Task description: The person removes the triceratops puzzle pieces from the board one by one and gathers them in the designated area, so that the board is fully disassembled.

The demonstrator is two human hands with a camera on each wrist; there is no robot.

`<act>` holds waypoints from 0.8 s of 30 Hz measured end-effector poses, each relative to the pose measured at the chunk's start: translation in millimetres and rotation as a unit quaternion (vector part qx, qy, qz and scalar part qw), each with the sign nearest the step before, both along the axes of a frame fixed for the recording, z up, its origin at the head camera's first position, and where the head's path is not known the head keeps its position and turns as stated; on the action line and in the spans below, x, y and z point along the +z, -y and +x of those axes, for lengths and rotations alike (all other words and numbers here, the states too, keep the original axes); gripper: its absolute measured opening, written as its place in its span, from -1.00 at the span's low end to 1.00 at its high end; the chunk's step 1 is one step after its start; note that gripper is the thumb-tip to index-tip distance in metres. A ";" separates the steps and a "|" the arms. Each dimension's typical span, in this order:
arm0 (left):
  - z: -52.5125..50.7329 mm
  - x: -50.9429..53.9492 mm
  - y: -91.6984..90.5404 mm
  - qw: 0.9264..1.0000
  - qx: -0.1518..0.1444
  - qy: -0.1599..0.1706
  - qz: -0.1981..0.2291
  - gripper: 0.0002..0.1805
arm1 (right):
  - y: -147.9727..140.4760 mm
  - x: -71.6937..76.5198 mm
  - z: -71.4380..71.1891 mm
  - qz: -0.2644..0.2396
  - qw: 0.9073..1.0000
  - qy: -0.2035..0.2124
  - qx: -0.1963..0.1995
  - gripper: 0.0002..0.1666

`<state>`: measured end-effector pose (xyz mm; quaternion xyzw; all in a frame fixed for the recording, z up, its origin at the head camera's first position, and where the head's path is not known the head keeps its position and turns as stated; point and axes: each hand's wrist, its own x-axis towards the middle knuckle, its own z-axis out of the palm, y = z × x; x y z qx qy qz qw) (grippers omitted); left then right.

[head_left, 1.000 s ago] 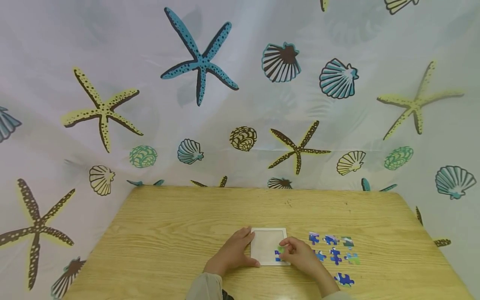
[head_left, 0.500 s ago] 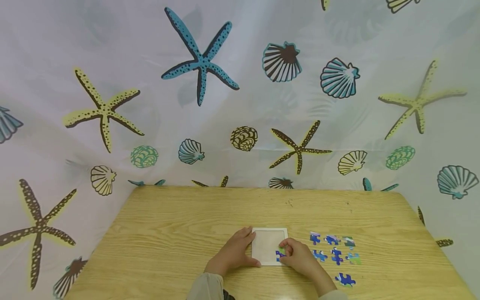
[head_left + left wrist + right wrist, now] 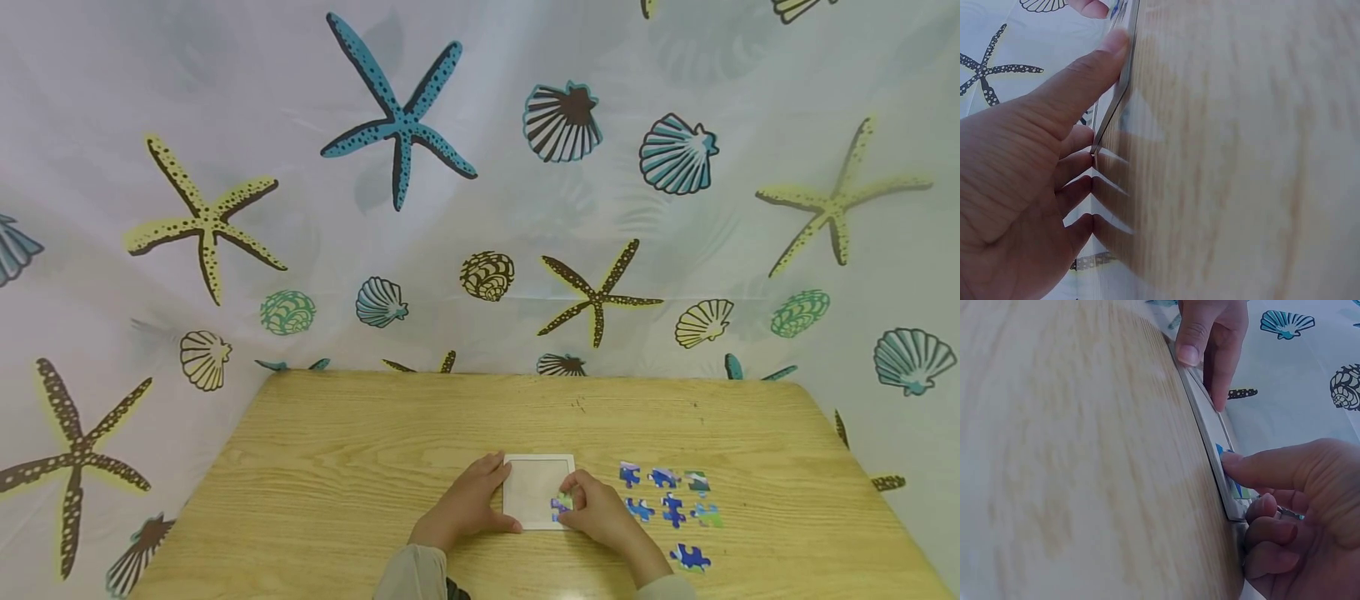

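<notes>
A shallow white-rimmed puzzle tray [image 3: 537, 457] lies near the table's front edge in the head view. My left hand [image 3: 471, 502] rests along its left side, thumb on the near rim and fingers spread, fingertips down by the side in the left wrist view. My right hand [image 3: 603, 515] is at the tray's near right corner, its thumb and index finger pinching a green and blue-purple jigsaw piece [image 3: 558, 506]. In the right wrist view the thumb [image 3: 1254, 467] lies on the piece's printed face; the other fingers are curled, and part of the piece is hidden.
Several loose jigsaw pieces lie right of the tray, among them a dark blue piece [image 3: 672, 510], a green and light-blue piece [image 3: 707, 515] and a blue piece [image 3: 690, 557] nearer the front. A starfish-and-shell-printed cloth [image 3: 435, 233] hangs around the wooden table [image 3: 360, 450].
The right thumb and fingers shift slightly at the tray's corner, and the jigsaw piece tilts a little. The left hand and the loose pieces stay put.
</notes>
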<state>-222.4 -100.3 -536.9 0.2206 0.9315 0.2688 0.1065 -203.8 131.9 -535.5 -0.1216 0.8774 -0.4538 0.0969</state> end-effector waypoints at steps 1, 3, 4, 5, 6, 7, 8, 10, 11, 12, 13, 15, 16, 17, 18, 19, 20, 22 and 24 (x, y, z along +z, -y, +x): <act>0.2 0.4 -0.1 1.000 0.000 0.000 0.000 0.04 | 0.2 -0.3 -0.2 -0.001 1.000 -0.002 -0.003 -0.64; 0.3 0.9 -0.3 1.000 0.000 0.000 0.001 0.03 | 1.0 -1.0 -1.0 0.000 1.000 -0.007 -0.013 -0.65; 0.4 1.2 -0.3 1.000 0.000 0.001 0.002 0.03 | 1.4 -1.0 -1.2 0.002 1.000 -0.012 -0.020 -0.66; 0.4 1.6 -0.4 1.000 -0.001 0.001 0.002 0.04 | 2.0 -1.2 -1.6 0.005 0.999 -0.017 -0.028 -0.68; 0.4 1.8 -0.5 1.000 -0.001 0.001 0.001 0.04 | 2.7 -0.9 -1.9 0.007 0.999 -0.022 -0.038 -0.70; 0.4 2.2 -0.5 1.000 -0.002 0.000 0.001 0.04 | 3.5 -0.7 -2.2 0.009 0.998 -0.028 -0.047 -0.72; 0.3 2.2 -0.4 1.000 -0.003 0.000 0.000 0.04 | 4.0 -0.2 -2.5 0.011 0.998 -0.033 -0.054 -0.74; 0.4 2.9 -0.3 1.000 -0.004 -0.002 -0.003 0.04 | 4.9 0.6 -3.0 0.009 0.997 -0.037 -0.065 -0.77; 0.4 3.1 -0.2 1.000 -0.004 -0.002 -0.002 0.04 | 5.2 1.0 -3.3 0.001 0.997 -0.034 -0.068 -0.79; 0.5 3.3 -0.1 1.000 -0.004 -0.002 -0.002 0.04 | 5.3 1.5 -3.6 -0.009 0.997 -0.028 -0.069 -0.80; 0.6 3.8 0.0 1.000 -0.003 -0.003 -0.002 0.04 | 5.1 1.7 -3.9 -0.019 0.997 -0.023 -0.068 -0.81; 0.7 4.4 0.1 1.000 -0.002 -0.003 -0.002 0.04 | 4.7 1.7 -4.5 -0.040 0.997 -0.010 -0.068 -0.82; 0.8 4.6 0.1 1.000 -0.002 -0.002 -0.001 0.04 | 4.4 1.9 -4.5 -0.052 0.996 -0.003 -0.068 -0.83; 0.9 4.9 0.1 1.000 -0.001 -0.001 0.000 0.04 | 4.2 1.7 -4.6 -0.061 0.996 0.000 -0.068 -0.84; 1.0 5.3 0.0 1.000 -0.001 -0.001 -0.001 0.04 | 3.9 1.6 -4.4 -0.071 0.995 0.002 -0.070 -0.84; 1.2 5.6 0.0 1.000 -0.001 -0.001 -0.002 0.03 | 3.5 1.6 -4.2 -0.080 0.994 0.005 -0.072 -0.84; 1.4 5.8 -0.1 1.000 -0.002 -0.001 -0.002 0.03 | 3.1 1.5 -3.9 -0.092 0.993 0.008 -0.076 -0.84; 1.6 5.6 -0.1 1.000 -0.002 -0.002 -0.003 0.03 | 1.8 1.5 -3.4 -0.117 0.989 0.016 -0.083 -0.84; 1.5 4.8 0.0 1.000 -0.004 -0.003 -0.005 0.04 | 0.1 1.7 -3.2 -0.135 0.986 0.027 -0.095 -0.83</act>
